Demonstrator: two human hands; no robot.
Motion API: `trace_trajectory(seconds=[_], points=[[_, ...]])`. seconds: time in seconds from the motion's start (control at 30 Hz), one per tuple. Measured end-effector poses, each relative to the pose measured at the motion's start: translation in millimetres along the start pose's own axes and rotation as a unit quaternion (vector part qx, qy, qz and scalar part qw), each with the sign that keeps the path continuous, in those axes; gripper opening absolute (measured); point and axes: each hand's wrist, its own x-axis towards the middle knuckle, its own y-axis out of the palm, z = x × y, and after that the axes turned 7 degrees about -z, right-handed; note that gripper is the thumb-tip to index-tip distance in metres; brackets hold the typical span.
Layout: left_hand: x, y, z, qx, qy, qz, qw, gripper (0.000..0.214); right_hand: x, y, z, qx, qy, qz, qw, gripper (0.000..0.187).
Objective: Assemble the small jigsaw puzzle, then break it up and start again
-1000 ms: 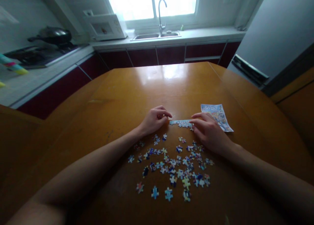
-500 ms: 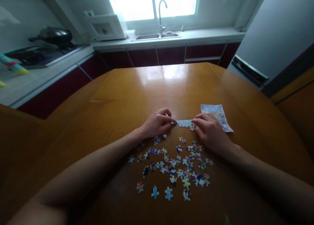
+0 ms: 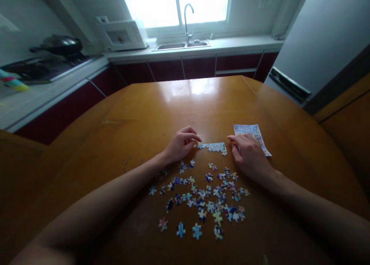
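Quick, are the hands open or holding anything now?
Left hand: loosely curled by the left end of the puzzle strip; can't tell if it's gripping.
Right hand: loosely open, off the strip's right end.

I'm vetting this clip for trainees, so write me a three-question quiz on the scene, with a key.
1. True or false: the puzzle strip lies between the left hand and the right hand.
2. Which thing does the right hand partly hide? A) pan; B) sheet; C) tap
3. Fill in: seen by the person, the loose pieces lie on the ____ side of the strip.

Key: 1 true; 2 B; 3 near
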Motion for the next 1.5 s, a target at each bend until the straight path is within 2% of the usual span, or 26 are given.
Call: trace_trajectory(seconds=[0.17, 0.3, 0.63, 0.77, 0.9, 1.1, 1.3, 1.4, 1.5], points=[[0, -0.5, 0, 0.018, 0.015, -0.001, 1.0, 0.032, -5, -2, 12, 0.014, -0.015, 0.038, 0.999, 0.023], [0, -0.2, 2, 0.024, 0.028, 0.002, 0.999, 0.035, -14, -1, 22, 0.004, -0.031, 0.058, 0.998, 0.027], [-2, -1.7, -2, 0.093, 0.137, 0.101, 0.981, 0.047, -20, 0, 27, -0.039, -0.049, 0.101, 0.993, 0.043], [-1, -1.2, -2, 0.091, 0.145, 0.096, 0.98, 0.047, -20, 1, 26, -0.045, -0.052, 0.102, 0.992, 0.044], [-1, -0.2, 3, 0.073, 0.126, 0.067, 0.987, 0.044, -21, 4, 25, -0.044, -0.053, 0.09, 0.994, 0.045], [0, 1.2, 7, 0.049, 0.059, 0.002, 0.997, 0.042, -15, 0, 23, -0.004, -0.041, 0.039, 0.998, 0.039], [2, -0.3, 8, 0.027, -0.006, -0.037, 0.999, 0.039, -3, -4, 4, 0.013, -0.011, 0.006, 1.0, 0.032], [2, -0.3, 7, 0.019, -0.014, -0.042, 0.999, 0.035, -1, -5, -2, 0.009, -0.005, 0.009, 1.0, 0.029], [2, 0.2, 7, 0.015, -0.011, -0.039, 0.999, 0.031, -3, -8, 6, 0.013, -0.009, 0.025, 1.0, 0.026]])
